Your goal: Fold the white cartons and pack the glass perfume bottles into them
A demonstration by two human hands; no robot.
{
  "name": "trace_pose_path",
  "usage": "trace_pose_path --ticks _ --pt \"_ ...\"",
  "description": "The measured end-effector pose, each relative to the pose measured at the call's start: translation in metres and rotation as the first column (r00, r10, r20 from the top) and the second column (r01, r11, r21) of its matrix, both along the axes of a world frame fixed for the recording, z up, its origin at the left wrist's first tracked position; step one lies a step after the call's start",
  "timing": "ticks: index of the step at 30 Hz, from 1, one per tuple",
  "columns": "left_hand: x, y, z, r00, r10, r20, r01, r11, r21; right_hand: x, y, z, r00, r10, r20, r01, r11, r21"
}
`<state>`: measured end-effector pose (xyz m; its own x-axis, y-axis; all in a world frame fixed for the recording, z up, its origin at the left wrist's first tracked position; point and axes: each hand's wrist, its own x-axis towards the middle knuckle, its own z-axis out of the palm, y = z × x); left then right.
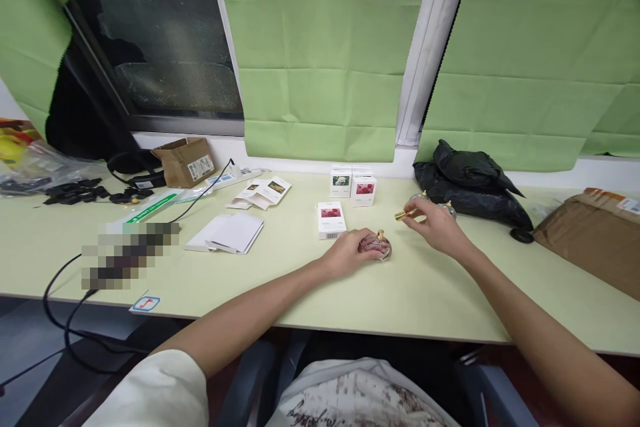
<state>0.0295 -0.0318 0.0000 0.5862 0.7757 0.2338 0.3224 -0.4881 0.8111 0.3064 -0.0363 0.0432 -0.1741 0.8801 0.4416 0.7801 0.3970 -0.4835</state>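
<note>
My left hand (350, 253) is closed around a round glass perfume bottle (376, 248) with pinkish contents and a gold neck, upright on the table. A little to the right and above the table, my right hand (436, 225) pinches a small gold cap (401, 215), apart from the bottle. Behind my right hand stand more round bottles (449, 209) with gold tops, partly hidden by it. A white box with a pink flower picture (331, 220) lies just behind my left hand. Farther back are a box with a white flower (341, 181) and another with pink flowers (363, 189).
White folded cartons (235, 233) and flattened flower-print boxes (273, 192) lie to the left. A black plastic bag (475, 190) and a large brown carton (593, 240) sit at the right. Cables (46, 293), a small cardboard box (186, 163) and black parts (75, 192) occupy the far left.
</note>
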Motion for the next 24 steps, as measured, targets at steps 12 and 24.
trace_pose_path --ticks 12,24 --pt "0.0 0.001 -0.001 1.0 -0.005 0.013 0.005 1.0 0.017 -0.054 -0.029 0.033 0.932 0.361 -0.027 -0.361 0.919 -0.161" --pt "-0.043 0.037 0.038 0.991 0.084 -0.102 -0.069 0.988 0.139 -0.057 -0.039 0.001 0.943 0.285 -0.174 -0.32 0.921 -0.224"
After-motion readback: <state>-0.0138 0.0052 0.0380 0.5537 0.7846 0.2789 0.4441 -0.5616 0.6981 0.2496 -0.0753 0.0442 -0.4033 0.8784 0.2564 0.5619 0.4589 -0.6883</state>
